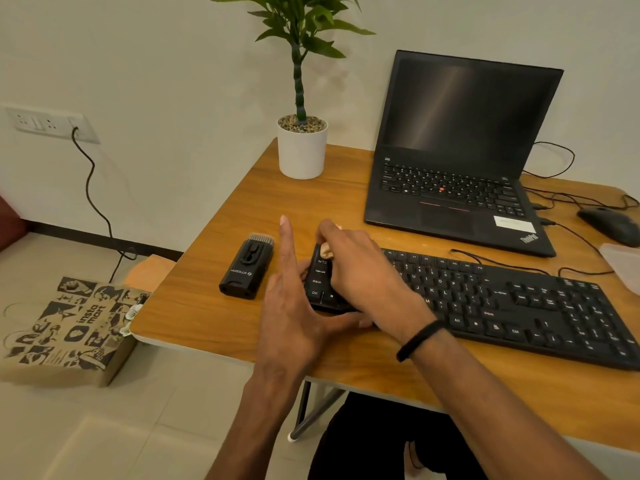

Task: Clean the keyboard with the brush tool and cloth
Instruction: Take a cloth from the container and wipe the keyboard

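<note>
A black keyboard (512, 303) lies across the front of the wooden table (214, 317). My right hand (360, 268) sits over its left end, fingers curled round a small tan cloth (325, 250) that presses on the top-left keys. My left hand (294, 299) braces the keyboard's left edge, its thumb along the front edge and its index finger pointing straight up. The black brush tool (246, 270) lies on the table just left of the keyboard, bristles pointing away from me, with neither hand on it.
An open black laptop (460, 161) stands behind the keyboard. A white potted plant (302, 147) sits at the back left corner. A black mouse (609, 225) and cables lie at the right. A printed paper bag (69, 330) stands on the floor at the left.
</note>
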Demonstrator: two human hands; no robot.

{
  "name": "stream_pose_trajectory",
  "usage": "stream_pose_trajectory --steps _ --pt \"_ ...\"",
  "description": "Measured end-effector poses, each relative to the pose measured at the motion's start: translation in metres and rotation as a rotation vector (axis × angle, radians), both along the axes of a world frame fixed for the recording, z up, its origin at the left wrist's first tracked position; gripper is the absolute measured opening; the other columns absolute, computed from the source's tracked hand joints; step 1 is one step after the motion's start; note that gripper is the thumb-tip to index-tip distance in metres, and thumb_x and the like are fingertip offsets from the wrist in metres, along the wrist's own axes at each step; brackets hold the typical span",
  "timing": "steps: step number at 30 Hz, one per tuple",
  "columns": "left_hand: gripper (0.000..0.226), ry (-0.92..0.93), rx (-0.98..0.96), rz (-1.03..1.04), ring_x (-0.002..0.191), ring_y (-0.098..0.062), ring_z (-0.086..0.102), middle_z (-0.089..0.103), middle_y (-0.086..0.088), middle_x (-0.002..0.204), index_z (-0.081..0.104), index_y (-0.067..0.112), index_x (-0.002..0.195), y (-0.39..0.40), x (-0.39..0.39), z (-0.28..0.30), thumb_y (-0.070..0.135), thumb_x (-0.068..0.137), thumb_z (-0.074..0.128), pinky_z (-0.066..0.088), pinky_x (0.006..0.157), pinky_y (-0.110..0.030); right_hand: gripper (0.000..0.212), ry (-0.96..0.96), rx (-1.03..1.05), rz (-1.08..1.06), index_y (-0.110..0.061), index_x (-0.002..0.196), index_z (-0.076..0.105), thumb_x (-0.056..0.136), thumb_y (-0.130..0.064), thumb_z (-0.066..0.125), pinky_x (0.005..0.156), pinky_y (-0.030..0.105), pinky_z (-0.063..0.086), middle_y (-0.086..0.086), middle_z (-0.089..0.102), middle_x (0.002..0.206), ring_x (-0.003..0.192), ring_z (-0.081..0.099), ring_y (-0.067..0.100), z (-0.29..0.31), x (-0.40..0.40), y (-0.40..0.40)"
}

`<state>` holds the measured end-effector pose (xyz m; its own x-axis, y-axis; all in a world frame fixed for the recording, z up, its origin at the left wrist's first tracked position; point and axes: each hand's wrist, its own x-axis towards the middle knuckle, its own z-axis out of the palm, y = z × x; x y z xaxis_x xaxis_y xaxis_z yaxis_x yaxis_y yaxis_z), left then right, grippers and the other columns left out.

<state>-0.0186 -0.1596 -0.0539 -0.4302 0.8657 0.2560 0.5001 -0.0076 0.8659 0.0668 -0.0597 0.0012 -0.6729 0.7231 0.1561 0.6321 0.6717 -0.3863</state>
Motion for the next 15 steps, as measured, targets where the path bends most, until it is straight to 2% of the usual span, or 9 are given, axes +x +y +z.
stream_pose_trajectory --steps 2,5,7,10,11,13,15 --pt "0.164 0.01 -0.007 -0.011 0.11 0.02 0.044 0.046 0.043 0.106 -0.02 0.038 0.16 0.0 0.0 0.0 0.06 0.043 0.093 0.028 0.094 0.005 0.044 0.046 -0.041 0.018 -0.026 0.121 0.047 0.091 0.007 0.053 0.062 0.041 0.059 0.002 0.063 0.105 0.088 0.061 0.025 -0.005 0.008 -0.006" --pt "0.163 0.06 -0.027 -0.02 0.124 -0.001 0.051 0.057 0.029 0.127 -0.023 0.043 0.158 -0.001 0.0 0.0 0.057 0.047 0.096 0.038 0.105 -0.019 0.038 0.116 -0.113 0.072 -0.026 0.123 0.051 0.097 0.003 0.051 0.044 0.02 0.051 -0.001 0.061 0.111 0.083 0.057 0.012 -0.004 0.026 -0.017" --pt "0.161 0.084 -0.031 -0.009 0.126 -0.012 0.054 0.062 0.016 0.133 -0.024 0.044 0.157 -0.002 0.0 -0.002 0.048 0.053 0.098 0.042 0.104 -0.028 0.036 0.146 -0.134 0.135 -0.026 0.121 0.055 0.098 0.001 0.053 0.057 0.01 0.048 -0.006 0.064 0.113 0.086 0.053 0.005 -0.002 0.035 -0.023" --pt "0.16 0.09 -0.054 0.006 0.113 -0.02 0.059 0.065 0.008 0.119 -0.027 0.048 0.155 -0.003 0.0 -0.002 0.038 0.057 0.099 0.049 0.1 -0.038 0.035 0.149 -0.208 0.24 -0.034 0.115 0.058 0.097 -0.004 0.058 0.075 0.013 0.042 -0.019 0.066 0.114 0.1 0.058 -0.002 -0.002 0.045 -0.029" --pt "0.16 0.079 -0.058 0.012 0.115 -0.022 0.058 0.066 0.003 0.123 -0.027 0.05 0.154 -0.003 0.0 0.0 0.039 0.056 0.1 0.05 0.102 -0.042 0.035 0.148 -0.252 0.263 -0.034 0.114 0.06 0.097 -0.004 0.058 0.078 0.013 0.041 -0.021 0.066 0.114 0.102 0.059 -0.004 0.0 0.05 -0.028" --pt "0.162 0.06 -0.063 0.019 0.13 -0.022 0.053 0.061 -0.005 0.14 -0.025 0.052 0.154 -0.005 0.001 0.003 0.045 0.051 0.1 0.043 0.107 -0.036 0.035 0.146 -0.409 0.28 -0.032 0.115 0.065 0.097 -0.003 0.059 0.079 0.013 0.046 -0.021 0.067 0.117 0.101 0.061 -0.005 0.011 0.059 -0.025" --pt "0.165 0.034 -0.067 0.012 0.137 -0.018 0.048 0.056 -0.004 0.148 -0.023 0.054 0.154 -0.007 0.003 0.006 0.051 0.044 0.1 0.039 0.105 -0.032 0.032 0.163 -0.608 0.284 -0.03 0.117 0.068 0.098 -0.004 0.062 0.078 0.024 0.055 -0.015 0.069 0.119 0.098 0.066 0.0 0.025 0.072 -0.021"
